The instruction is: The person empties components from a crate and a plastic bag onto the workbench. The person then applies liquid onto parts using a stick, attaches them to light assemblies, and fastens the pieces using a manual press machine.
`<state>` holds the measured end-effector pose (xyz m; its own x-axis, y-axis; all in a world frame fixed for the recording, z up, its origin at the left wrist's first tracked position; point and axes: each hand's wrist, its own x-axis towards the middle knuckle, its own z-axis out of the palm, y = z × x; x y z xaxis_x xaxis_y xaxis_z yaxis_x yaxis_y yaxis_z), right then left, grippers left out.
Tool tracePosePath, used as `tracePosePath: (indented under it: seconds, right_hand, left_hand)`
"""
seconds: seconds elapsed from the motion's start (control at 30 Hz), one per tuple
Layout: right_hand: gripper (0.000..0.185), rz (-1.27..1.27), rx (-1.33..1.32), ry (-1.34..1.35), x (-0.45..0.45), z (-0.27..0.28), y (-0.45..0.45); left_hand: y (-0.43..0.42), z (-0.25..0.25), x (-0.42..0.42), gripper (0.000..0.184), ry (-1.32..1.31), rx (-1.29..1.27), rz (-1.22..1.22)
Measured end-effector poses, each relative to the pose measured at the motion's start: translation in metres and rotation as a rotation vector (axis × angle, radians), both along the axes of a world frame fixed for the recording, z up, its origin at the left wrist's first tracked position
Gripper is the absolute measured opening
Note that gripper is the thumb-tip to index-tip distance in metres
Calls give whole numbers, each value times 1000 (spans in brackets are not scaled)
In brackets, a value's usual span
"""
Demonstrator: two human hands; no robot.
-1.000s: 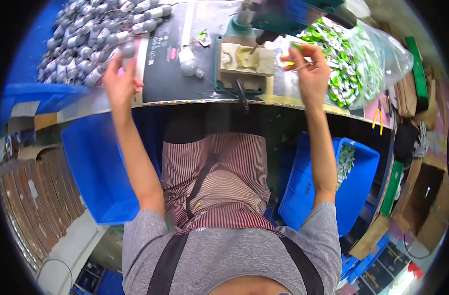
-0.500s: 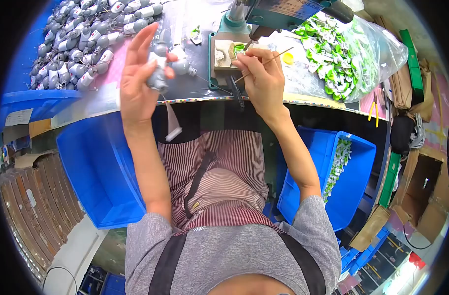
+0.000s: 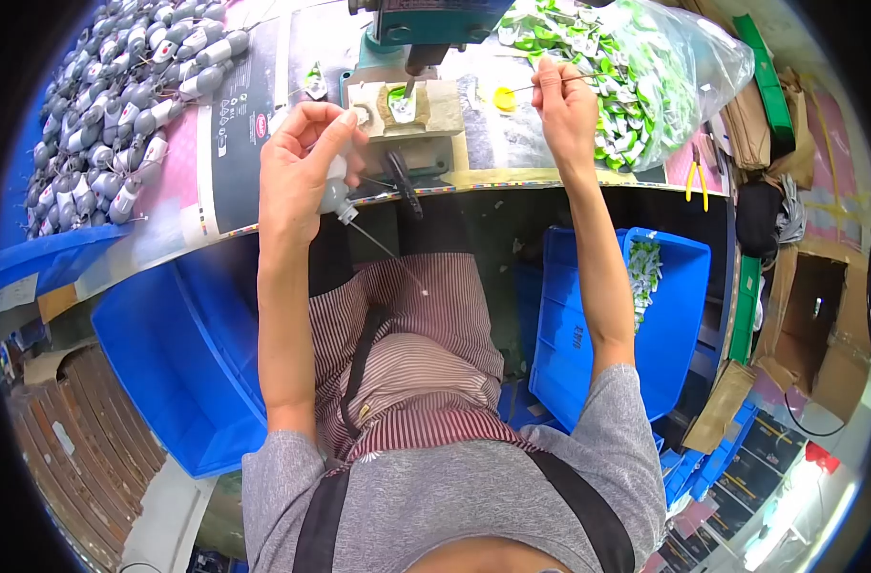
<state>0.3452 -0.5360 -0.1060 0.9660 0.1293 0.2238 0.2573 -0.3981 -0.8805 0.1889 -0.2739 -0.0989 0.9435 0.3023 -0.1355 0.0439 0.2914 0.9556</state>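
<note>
My left hand is closed around a whitish-grey plastic piece, just in front of the press. A thin wire-like stem hangs from this piece toward the apron; the fingers hide part of it. Between the fingertips of my right hand is a thin stick, its tip at a small yellow disc on the table. A green-and-white piece lies in the block fixture, below the tip of the green bench press.
Grey-and-white pieces are piled at the left. Green-and-white pieces lie beside a clear plastic bag at the right. Yellow-handled pliers rest at the table edge. Blue bins stand below on both sides.
My right hand has moved from the fixture rightward to the yellow disc with the stick. My left hand, with the grey piece, has come lower and nearer the fixture. The whole view has shifted.
</note>
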Motion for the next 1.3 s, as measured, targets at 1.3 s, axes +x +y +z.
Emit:
tracePosePath:
  seconds: [1.3]
  right_hand:
    - [36,257,249,117,-57,26,91]
  left_hand:
    - [-37,-5,17,21,30,376,250]
